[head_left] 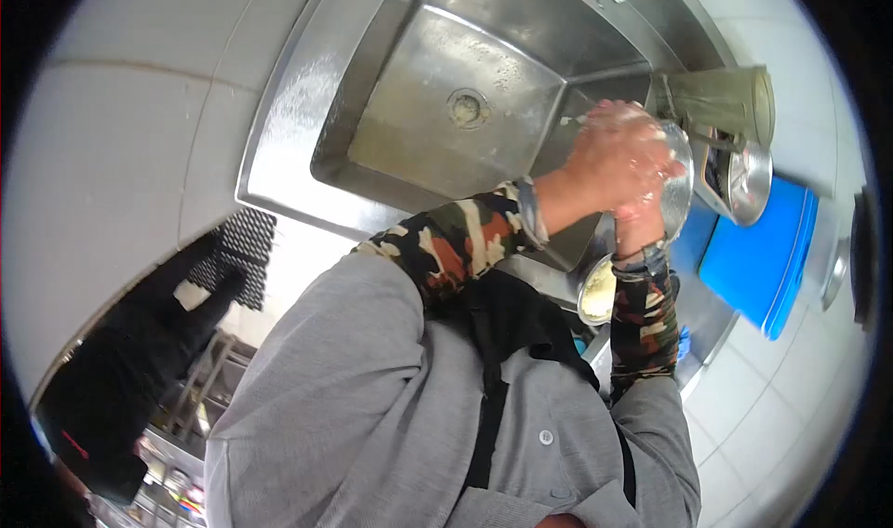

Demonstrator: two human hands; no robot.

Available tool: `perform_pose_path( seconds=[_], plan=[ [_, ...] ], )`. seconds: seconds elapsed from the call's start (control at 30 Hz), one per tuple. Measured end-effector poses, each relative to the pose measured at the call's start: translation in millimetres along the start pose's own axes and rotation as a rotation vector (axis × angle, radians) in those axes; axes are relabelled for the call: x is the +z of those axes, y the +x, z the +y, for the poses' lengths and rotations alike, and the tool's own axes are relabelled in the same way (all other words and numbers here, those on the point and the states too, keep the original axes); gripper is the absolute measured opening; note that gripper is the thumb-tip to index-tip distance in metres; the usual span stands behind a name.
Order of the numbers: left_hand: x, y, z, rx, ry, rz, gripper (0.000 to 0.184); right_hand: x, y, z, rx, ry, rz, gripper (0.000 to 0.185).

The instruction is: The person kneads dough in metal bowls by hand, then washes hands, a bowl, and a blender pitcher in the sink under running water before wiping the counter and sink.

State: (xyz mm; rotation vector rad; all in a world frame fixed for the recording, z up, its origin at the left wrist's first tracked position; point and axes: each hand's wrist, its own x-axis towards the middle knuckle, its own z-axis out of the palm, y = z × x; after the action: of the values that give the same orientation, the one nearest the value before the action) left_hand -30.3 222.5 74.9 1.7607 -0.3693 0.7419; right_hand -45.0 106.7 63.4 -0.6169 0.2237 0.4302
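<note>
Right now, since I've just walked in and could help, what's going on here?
The person's hands are clasped together at the right side of the steel sink, smeared with something whitish; whether anything lies between them is hidden. A metal bowl shows behind them, and another bowl, holding something pale yellow, sits by the right camouflage sleeve.

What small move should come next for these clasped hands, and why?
Probably part the hands slowly above the metal bowl: they are pressed together, pale residue clings to them, and the bowl shows right beside them. Anything held between them is hidden.
</note>
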Motion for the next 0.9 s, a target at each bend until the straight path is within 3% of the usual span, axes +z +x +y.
perform_pose_path(
  seconds=[0.17, 0.33, 0.53, 0.63, 0.9],
  plan=[
    [-4, 0, -8, -0.109, -0.008, -0.148, 0.027, -17, -9, -4, 0.023, -0.097, 0.064, 0.037],
    [-9, -20, -31, -0.085, -0.036, -0.26, 0.025, -33, -4, 12, 0.082, -0.165, 0.145, 0.036],
    [12, -44, -47, -0.141, -0.045, -0.103, 0.023, -43, 1, 25, 0.144, -0.212, 0.192, 0.036],
    [-6, -37, -47, -0.083, -0.003, -0.252, 0.018, -46, -1, 27, 0.158, -0.223, 0.217, 0.035],
    [0, -46, -55, -0.137, -0.09, -0.199, 0.013, -47, -4, 30, 0.167, -0.24, 0.265, 0.035]
  ],
)
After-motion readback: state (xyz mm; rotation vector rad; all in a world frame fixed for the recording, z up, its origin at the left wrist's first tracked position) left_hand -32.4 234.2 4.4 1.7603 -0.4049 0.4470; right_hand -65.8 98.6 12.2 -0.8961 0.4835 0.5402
